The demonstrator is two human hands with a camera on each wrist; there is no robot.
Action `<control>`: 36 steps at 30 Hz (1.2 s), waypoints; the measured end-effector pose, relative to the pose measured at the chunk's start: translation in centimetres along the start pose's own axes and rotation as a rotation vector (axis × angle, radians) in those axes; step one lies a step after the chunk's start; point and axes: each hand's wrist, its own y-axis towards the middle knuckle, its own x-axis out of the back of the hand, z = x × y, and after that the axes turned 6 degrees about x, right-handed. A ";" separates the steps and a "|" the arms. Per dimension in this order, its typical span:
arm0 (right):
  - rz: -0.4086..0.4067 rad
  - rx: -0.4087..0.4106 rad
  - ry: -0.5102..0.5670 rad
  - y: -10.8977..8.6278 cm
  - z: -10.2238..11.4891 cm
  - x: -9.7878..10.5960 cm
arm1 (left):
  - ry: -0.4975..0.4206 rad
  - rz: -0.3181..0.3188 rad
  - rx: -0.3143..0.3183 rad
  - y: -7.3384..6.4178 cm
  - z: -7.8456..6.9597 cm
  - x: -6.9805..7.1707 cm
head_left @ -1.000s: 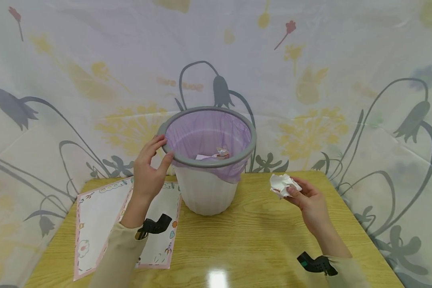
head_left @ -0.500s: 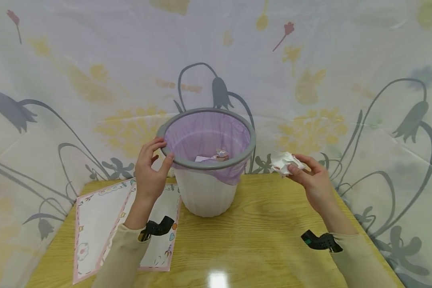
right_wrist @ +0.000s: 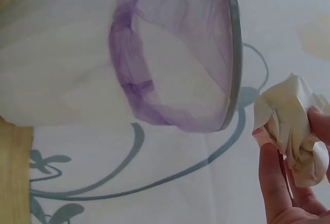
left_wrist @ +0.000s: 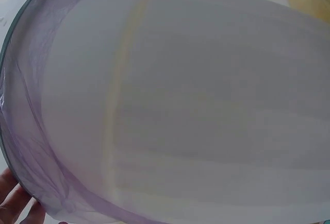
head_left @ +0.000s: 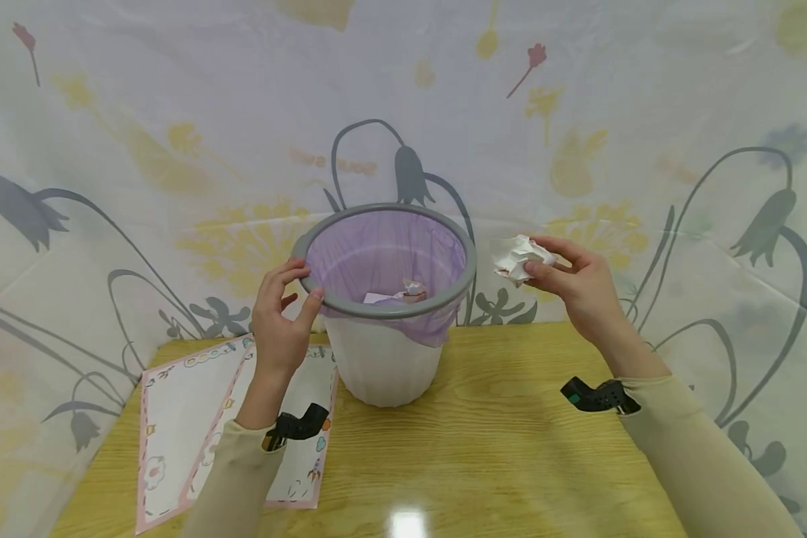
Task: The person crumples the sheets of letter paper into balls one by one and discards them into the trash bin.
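Note:
My right hand (head_left: 581, 280) pinches a crumpled ball of white paper (head_left: 521, 259) between thumb and fingers. It holds the paper in the air just right of a white trash can (head_left: 383, 366), near rim height. The right wrist view shows the crumpled paper (right_wrist: 291, 126) beside the can's grey rim (right_wrist: 235, 54). My left hand (head_left: 281, 321) rests its fingertips and thumb on the left side of the rim, fingers spread and slightly bent. A purple bag (head_left: 356, 254) lines the can, and scraps of paper (head_left: 412, 291) lie inside.
Two pink-bordered paper sheets (head_left: 181, 418) lie overlapping on the left of the wooden table (head_left: 471, 448), partly under my left arm. A patterned curtain (head_left: 255, 97) hangs behind the can and along both sides.
My right hand has risen with the crumpled paper, from low over the table to about rim height, and moved slightly left. The left hand stays at the rim.

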 end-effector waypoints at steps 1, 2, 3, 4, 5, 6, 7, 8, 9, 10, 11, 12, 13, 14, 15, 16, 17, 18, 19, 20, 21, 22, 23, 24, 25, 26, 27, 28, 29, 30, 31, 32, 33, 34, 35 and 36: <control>0.012 -0.003 -0.013 0.4 0.2 -0.1 | -0.004 -0.001 -0.002 0.0 0.0 0.0; 0.024 -0.006 -0.028 0.7 0.4 -0.3 | -0.005 -0.002 -0.004 0.0 0.0 0.0; 0.037 -0.009 -0.045 1.1 0.6 -0.4 | -0.005 -0.003 -0.005 0.0 0.1 -0.1; 0.050 -0.010 -0.065 1.5 0.7 -0.6 | -0.002 -0.007 -0.007 0.0 0.1 -0.1; 0.063 -0.008 -0.088 2.0 0.8 -0.8 | 0.001 -0.009 -0.008 0.0 0.1 -0.1; 0.075 -0.004 -0.112 2.5 0.9 -1.0 | 0.003 -0.010 -0.009 0.0 0.1 -0.1; 0.087 -0.002 -0.134 3.0 1.0 -1.2 | 0.007 -0.012 -0.011 0.0 0.2 -0.2; 0.097 -0.001 -0.153 3.5 1.1 -1.5 | 0.011 -0.015 -0.014 0.0 0.6 -0.2; 0.106 -0.001 -0.176 4.0 1.2 -1.7 | 0.013 -0.017 -0.017 0.1 1.1 -0.3; 0.116 -0.001 -0.202 4.5 1.2 -2.0 | 0.019 -0.020 -0.021 0.1 1.7 -0.3; 0.125 -0.003 -0.238 5.0 1.3 -2.3 | 0.020 -0.020 -0.027 0.2 2.2 -0.3; 0.134 -0.011 -0.272 5.4 1.4 -2.6 | 0.021 -0.022 -0.031 0.3 2.9 -0.3; 0.143 -0.020 -0.303 5.9 1.4 -2.9 | 0.025 -0.024 -0.034 0.3 3.4 -0.4; 0.157 -0.029 -0.334 6.4 1.5 -3.2 | 0.026 -0.025 -0.037 0.4 4.0 -0.4; 0.177 -0.036 -0.365 6.8 1.5 -3.6 | 0.031 -0.026 -0.039 0.4 4.2 -0.4; 0.198 -0.045 -0.392 7.3 1.5 -3.9 | 0.033 -0.025 -0.040 0.4 4.3 -0.4; 0.223 -0.054 -0.416 7.7 1.6 -4.2 | 0.032 -0.024 -0.040 0.4 4.4 -0.4; 0.250 -0.063 -0.436 8.1 1.6 -4.5 | 0.032 -0.024 -0.039 0.4 4.4 -0.3; 0.280 -0.070 -0.453 8.5 1.6 -4.7 | 0.034 -0.023 -0.039 0.3 4.4 -0.3; 0.309 -0.077 -0.477 8.9 1.6 -5.0 | 0.034 -0.021 -0.041 0.3 4.4 -0.3; 0.336 -0.082 -0.500 9.3 1.7 -5.3 | 0.035 -0.020 -0.042 0.3 4.4 -0.2; 0.359 -0.086 -0.525 9.7 1.7 -5.5 | 0.032 -0.019 -0.041 0.3 4.4 -0.2; 0.381 -0.089 -0.551 10.1 1.7 -5.7 | 0.031 -0.019 -0.042 0.3 4.5 -0.2; 0.400 -0.093 -0.572 10.5 1.7 -6.0 | 0.031 -0.021 -0.041 0.3 4.5 -0.1; 0.417 -0.098 -0.588 10.9 1.7 -6.3 | 0.033 -0.021 -0.040 0.3 4.5 -0.1; 0.434 -0.102 -0.602 11.3 1.7 -6.5 | 0.034 -0.024 -0.040 0.3 4.5 -0.1; 0.451 -0.107 -0.612 11.6 1.8 -6.8 | 0.036 -0.026 -0.039 0.3 4.5 -0.1; 0.468 -0.112 -0.619 12.0 1.8 -7.0 | 0.037 -0.029 -0.039 0.3 4.5 -0.1; 0.485 -0.119 -0.619 12.3 1.8 -7.3 | 0.039 -0.031 -0.041 0.3 4.4 -0.1; 0.502 -0.124 -0.623 12.6 1.8 -7.6 | 0.041 -0.034 -0.042 0.3 4.2 -0.1; 0.521 -0.127 -0.623 12.9 1.8 -7.9 | 0.040 -0.037 -0.044 0.2 3.9 -0.1; 0.542 -0.134 -0.619 13.2 1.8 -8.2 | 0.040 -0.040 -0.046 0.2 3.3 0.0; 0.562 -0.143 -0.619 13.5 1.7 -8.5 | 0.039 -0.040 -0.048 0.2 2.8 0.0; 0.580 -0.151 -0.622 13.7 1.7 -8.8 | 0.037 -0.039 -0.050 0.1 2.3 0.1; 0.600 -0.162 -0.628 13.9 1.7 -9.2 | 0.033 -0.041 -0.053 0.1 1.8 0.2; 0.619 -0.170 -0.640 14.1 1.6 -9.6 | 0.030 -0.044 -0.054 0.0 1.4 0.2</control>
